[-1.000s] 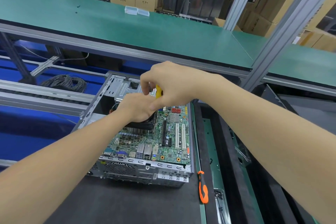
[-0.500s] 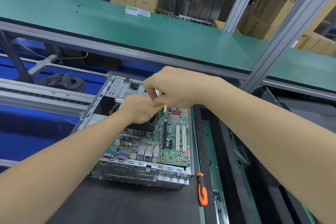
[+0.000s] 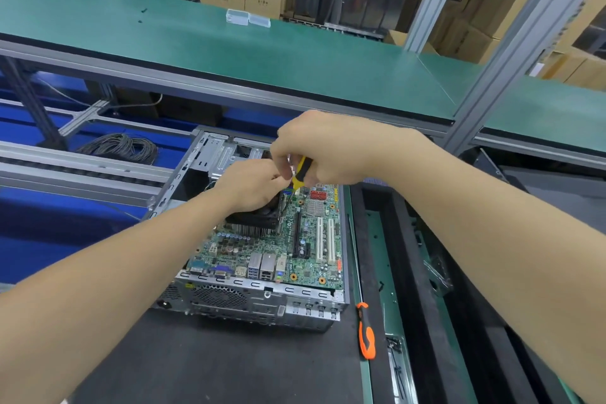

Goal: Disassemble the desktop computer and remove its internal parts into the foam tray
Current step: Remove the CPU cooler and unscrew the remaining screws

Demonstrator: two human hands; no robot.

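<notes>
An open desktop case (image 3: 262, 302) lies on the dark mat, its green motherboard (image 3: 308, 259) facing up. A black CPU cooler (image 3: 252, 220) with metal fins sits near the board's far left. My right hand (image 3: 328, 147) grips a yellow-and-black screwdriver (image 3: 300, 172) upright, its thin shaft reaching down beside the cooler. My left hand (image 3: 252, 187) rests curled on top of the cooler, its fingertips by the screwdriver's lower handle; whether they pinch it is hidden. A black foam tray (image 3: 410, 272) runs along the case's right side.
An orange-and-black screwdriver (image 3: 366, 331) lies on the green strip right of the case. A coil of grey cable (image 3: 121, 147) sits on the blue conveyor at left. A green shelf (image 3: 229, 52) with two small clear boxes (image 3: 247, 17) hangs above. An aluminium post (image 3: 511, 52) stands at right.
My right hand has shifted slightly on the screwdriver handle, showing more of the yellow grip. My left hand stays on the cooler. The view has tilted a little.
</notes>
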